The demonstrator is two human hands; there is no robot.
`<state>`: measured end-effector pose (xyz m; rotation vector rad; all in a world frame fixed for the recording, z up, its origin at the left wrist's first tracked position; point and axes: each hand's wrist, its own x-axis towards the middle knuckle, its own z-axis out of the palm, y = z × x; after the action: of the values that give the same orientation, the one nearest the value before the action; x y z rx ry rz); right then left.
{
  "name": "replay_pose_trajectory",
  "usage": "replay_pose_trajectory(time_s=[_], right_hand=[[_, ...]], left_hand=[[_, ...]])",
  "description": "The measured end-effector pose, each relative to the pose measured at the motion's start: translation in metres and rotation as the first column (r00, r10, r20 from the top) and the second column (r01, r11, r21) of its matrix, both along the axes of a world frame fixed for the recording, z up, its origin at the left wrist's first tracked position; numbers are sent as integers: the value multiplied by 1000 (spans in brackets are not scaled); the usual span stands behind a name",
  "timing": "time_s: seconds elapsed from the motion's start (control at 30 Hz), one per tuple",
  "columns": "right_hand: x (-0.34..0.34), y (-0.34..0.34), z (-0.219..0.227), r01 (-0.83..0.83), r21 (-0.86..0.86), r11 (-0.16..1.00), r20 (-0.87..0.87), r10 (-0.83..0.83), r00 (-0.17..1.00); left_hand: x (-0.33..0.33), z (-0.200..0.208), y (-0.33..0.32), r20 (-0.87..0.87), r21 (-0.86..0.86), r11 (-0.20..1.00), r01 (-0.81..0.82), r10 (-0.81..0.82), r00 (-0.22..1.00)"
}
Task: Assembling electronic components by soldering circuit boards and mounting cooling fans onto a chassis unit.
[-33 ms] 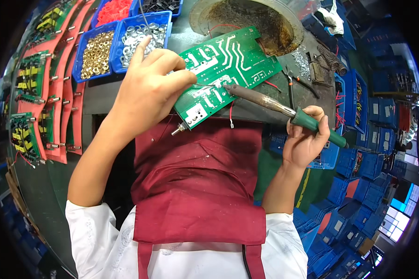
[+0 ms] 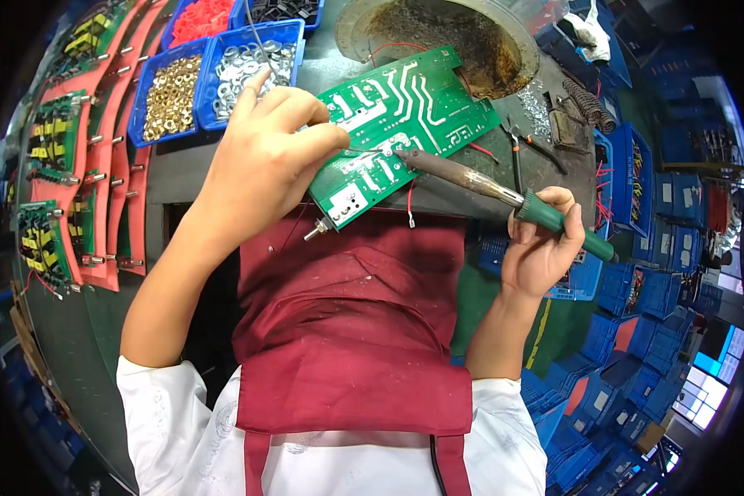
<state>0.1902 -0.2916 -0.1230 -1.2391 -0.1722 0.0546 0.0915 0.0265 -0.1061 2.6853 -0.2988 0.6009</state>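
While one board (image 2: 438,124) lies pale-tracked side up on the surface (image 2: 171,178), near its front edge and just in front of one round basin (image 2: 349,37), the two hands meet over it with one iron (image 2: 475,182) and one thin wire (image 2: 364,151). Four blue bins (image 2: 137,107) stand at the upper left, holding brass nuts (image 2: 172,95), grey washers (image 2: 233,66), red parts (image 2: 202,20) and black parts (image 2: 285,10). One pair of pliers (image 2: 518,169) and one spring (image 2: 589,106) lie to the right of the board. The left forearm slants up from the lower left; the left hand (image 2: 277,153) is back up, mostly closed, thumb and fingers pinching the wire at the board's left side, the index finger pointing up toward the washers. The right forearm rises from the lower right; the right hand (image 2: 546,248), palm turned up, curls its fingers around the iron's green handle, the iron sloping up and left. Its tip sits at the board's middle, by the wire's end; whether they touch, I cannot tell.
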Motion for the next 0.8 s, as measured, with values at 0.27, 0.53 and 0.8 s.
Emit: replay_pose_trajectory(time_s=[0.27, 0.53, 0.8], right_hand=[[7, 1, -7, -58, 57, 997, -47, 61, 997], [21, -2, -9, -144, 74, 987, -136, 153, 979], [33, 0, -6, -188, 64, 980, -196, 197, 961]], left_hand=[[2, -5, -6, 48, 0, 1000, 3, -3, 999], [2, -10, -3, 52, -8, 1000, -8, 9, 999], [3, -12, -3, 44, -23, 999, 30, -29, 999]])
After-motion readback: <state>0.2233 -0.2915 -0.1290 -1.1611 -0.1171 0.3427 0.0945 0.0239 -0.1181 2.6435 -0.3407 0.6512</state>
